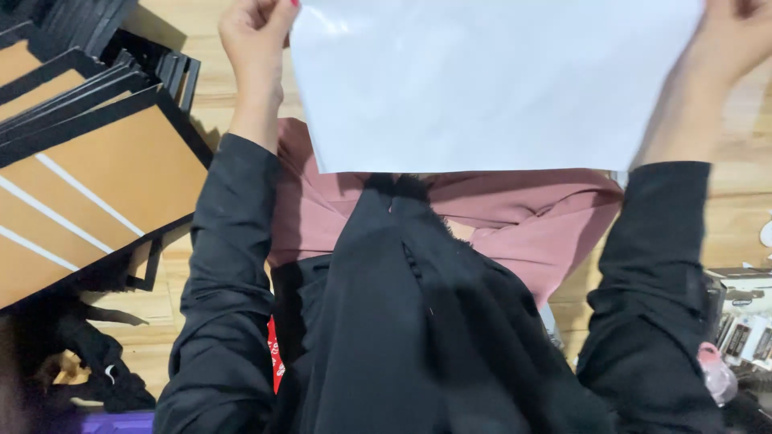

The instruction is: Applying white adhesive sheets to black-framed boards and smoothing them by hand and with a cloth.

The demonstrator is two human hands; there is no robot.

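Left hand [256, 36] & right hand [736, 36] are held well apart, each closed on an upper corner of a white sheet [490, 80], which is stretched flat between them above the lap. Fingertips are partly cut off by the top edge. Both forearms are covered by black sleeves [229, 265]. Under the sheet, pink trousers [547, 221] w/ a black cloth [402, 321] draped over them are seen. A stack of black-edged brown boards [88, 185] lies on the wooden floor [201, 48] at left; small boxes [744, 321] at right.
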